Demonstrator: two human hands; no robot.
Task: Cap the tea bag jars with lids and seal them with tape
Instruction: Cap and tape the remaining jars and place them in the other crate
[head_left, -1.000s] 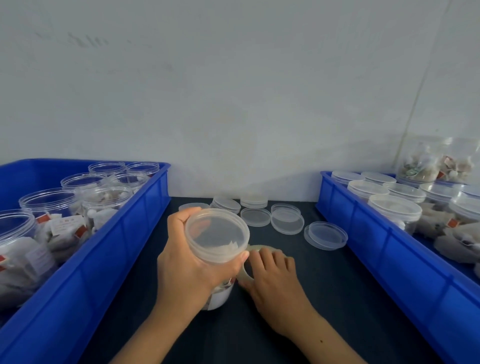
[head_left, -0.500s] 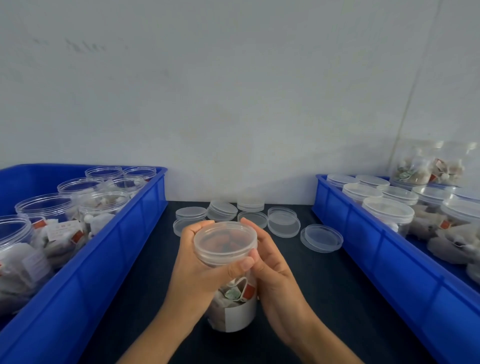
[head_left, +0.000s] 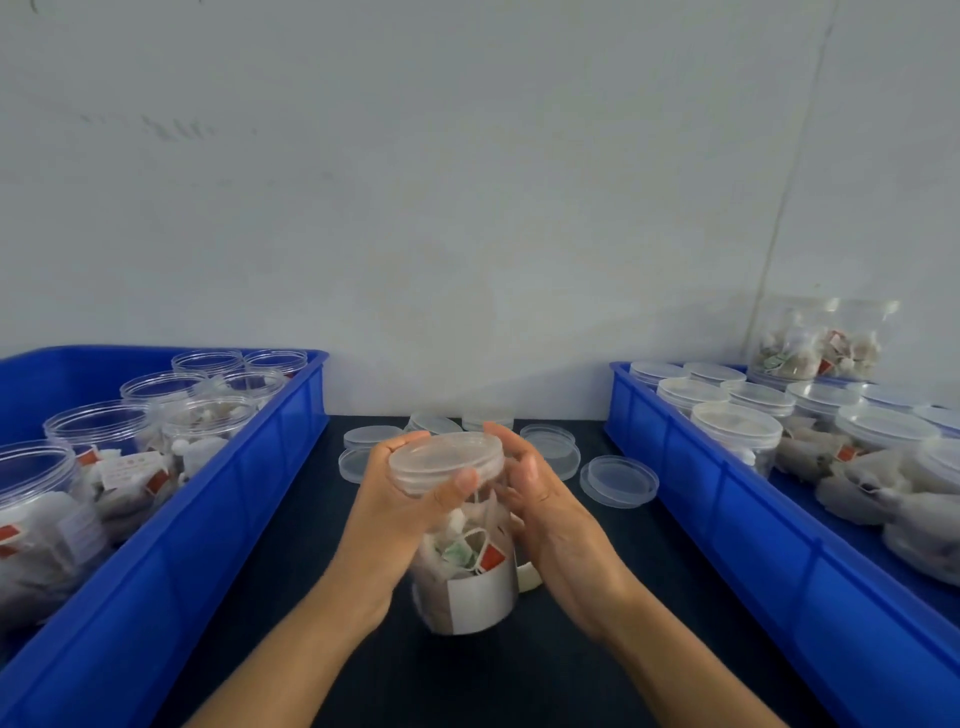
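Note:
A clear tea bag jar (head_left: 474, 597) with a white label stands tilted at the middle of the dark table. A clear lid (head_left: 441, 457) sits on its mouth. My left hand (head_left: 395, 514) grips the jar just under the lid, thumb across the front. My right hand (head_left: 561, 525) curves round the right side of the lid, fingertips reaching behind it. A pale tape roll (head_left: 529, 576) lies on the table, partly hidden behind the jar and my right hand.
A blue crate (head_left: 234, 519) on the left holds several open jars (head_left: 208, 421) of tea bags. On the right, a second blue crate (head_left: 727, 519) holds several capped jars (head_left: 735, 423). Several loose lids (head_left: 618, 480) lie by the wall.
My right hand left the tape roll on the table and came up to the lid. The jar now shows more of its side, and the view has tilted upward.

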